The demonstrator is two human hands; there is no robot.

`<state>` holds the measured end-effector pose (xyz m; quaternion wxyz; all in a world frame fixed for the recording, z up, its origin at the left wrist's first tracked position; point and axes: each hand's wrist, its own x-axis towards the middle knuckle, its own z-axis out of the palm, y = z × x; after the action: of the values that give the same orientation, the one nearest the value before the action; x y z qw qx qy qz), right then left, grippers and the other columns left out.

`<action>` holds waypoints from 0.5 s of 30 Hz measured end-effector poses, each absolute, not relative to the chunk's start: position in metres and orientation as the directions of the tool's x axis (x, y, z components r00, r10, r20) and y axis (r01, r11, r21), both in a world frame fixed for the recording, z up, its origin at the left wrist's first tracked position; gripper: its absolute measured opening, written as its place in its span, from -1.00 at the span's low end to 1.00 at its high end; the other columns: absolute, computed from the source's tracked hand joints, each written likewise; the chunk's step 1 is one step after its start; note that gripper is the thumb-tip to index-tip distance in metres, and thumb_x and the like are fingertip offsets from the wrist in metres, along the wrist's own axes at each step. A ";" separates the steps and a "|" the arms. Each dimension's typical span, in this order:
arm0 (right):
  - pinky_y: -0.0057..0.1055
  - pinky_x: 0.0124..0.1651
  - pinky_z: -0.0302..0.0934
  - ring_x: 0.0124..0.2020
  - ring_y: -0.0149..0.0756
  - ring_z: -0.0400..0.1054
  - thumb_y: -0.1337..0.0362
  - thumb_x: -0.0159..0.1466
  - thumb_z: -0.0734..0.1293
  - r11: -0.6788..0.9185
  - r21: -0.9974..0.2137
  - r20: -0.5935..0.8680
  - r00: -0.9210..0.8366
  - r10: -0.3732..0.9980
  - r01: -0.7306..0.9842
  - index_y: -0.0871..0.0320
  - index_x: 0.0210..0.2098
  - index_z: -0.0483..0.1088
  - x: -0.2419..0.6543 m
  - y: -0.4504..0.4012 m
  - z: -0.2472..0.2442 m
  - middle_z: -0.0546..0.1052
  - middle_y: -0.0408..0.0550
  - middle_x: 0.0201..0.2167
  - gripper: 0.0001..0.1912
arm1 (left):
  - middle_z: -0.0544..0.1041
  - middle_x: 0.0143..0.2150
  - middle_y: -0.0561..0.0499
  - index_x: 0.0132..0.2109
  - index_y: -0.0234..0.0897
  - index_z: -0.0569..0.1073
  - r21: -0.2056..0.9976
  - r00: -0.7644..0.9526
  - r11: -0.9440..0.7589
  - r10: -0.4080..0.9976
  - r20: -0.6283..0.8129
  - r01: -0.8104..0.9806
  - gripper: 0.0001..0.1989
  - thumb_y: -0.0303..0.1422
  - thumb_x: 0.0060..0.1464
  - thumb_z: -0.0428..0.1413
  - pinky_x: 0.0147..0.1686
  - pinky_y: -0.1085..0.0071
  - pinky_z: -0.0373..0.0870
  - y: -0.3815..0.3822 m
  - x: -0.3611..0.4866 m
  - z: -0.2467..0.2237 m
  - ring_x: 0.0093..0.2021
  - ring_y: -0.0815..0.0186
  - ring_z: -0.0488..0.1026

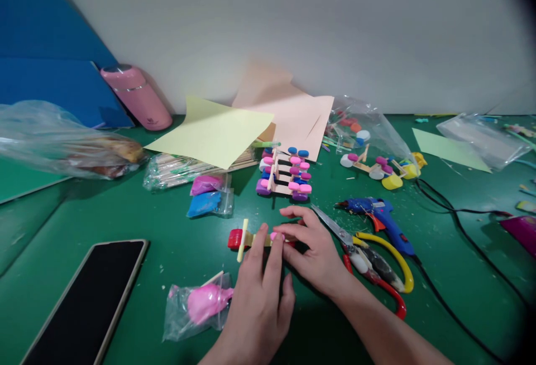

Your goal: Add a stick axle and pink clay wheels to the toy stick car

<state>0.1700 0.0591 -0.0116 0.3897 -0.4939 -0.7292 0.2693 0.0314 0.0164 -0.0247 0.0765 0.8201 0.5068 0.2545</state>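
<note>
A small craft-stick car with a red clay wheel (235, 239), a pale yellow cross stick (243, 240) and a pink clay piece (277, 236) lies on the green table before me. The index and middle fingers of my left hand (260, 284) press down on its middle, partly covering it. At its right end, my right hand (313, 249) closes thumb and fingers around the car, which hides that part. Just beyond stand several finished-looking stick cars (288, 174) with pink, purple and blue clay wheels, side by side.
Scissors (355, 248) and a blue glue gun (377, 211) with a black cord lie right. Bagged pink clay (205, 303) and a phone (87, 298) lie left. Behind are blue clay (204, 204), bagged sticks (184, 172), yellow paper (213, 130) and a pink bottle (138, 97).
</note>
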 end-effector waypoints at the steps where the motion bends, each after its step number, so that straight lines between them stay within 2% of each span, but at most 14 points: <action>1: -0.33 -0.03 0.14 -0.04 -0.25 0.22 0.39 0.12 0.29 0.368 -0.777 0.304 -0.207 0.930 0.511 0.11 -0.22 0.44 0.170 0.059 -0.012 0.31 -0.01 -0.06 -0.78 | -0.04 0.21 -0.33 0.20 -0.39 -0.04 0.382 0.359 -0.478 0.868 0.343 0.791 -0.41 -0.52 0.02 -0.05 0.01 0.09 0.25 0.016 0.032 -0.025 0.17 0.01 0.04; 15: -0.33 -0.03 0.14 -0.04 -0.25 0.23 0.40 0.11 0.30 0.374 -0.771 0.313 -0.205 0.927 0.515 0.11 -0.24 0.45 0.169 0.061 -0.011 0.31 -0.01 -0.06 -0.78 | -0.02 0.21 -0.34 0.20 -0.40 -0.05 0.398 0.356 -0.471 0.874 0.332 0.787 -0.41 -0.53 0.03 -0.06 0.02 0.08 0.25 0.016 0.032 -0.028 0.19 0.02 0.02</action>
<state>0.1693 0.0606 -0.0112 0.3920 -0.4937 -0.7303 0.2631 0.0319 0.0162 -0.0277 0.0849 0.8189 0.5071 0.2550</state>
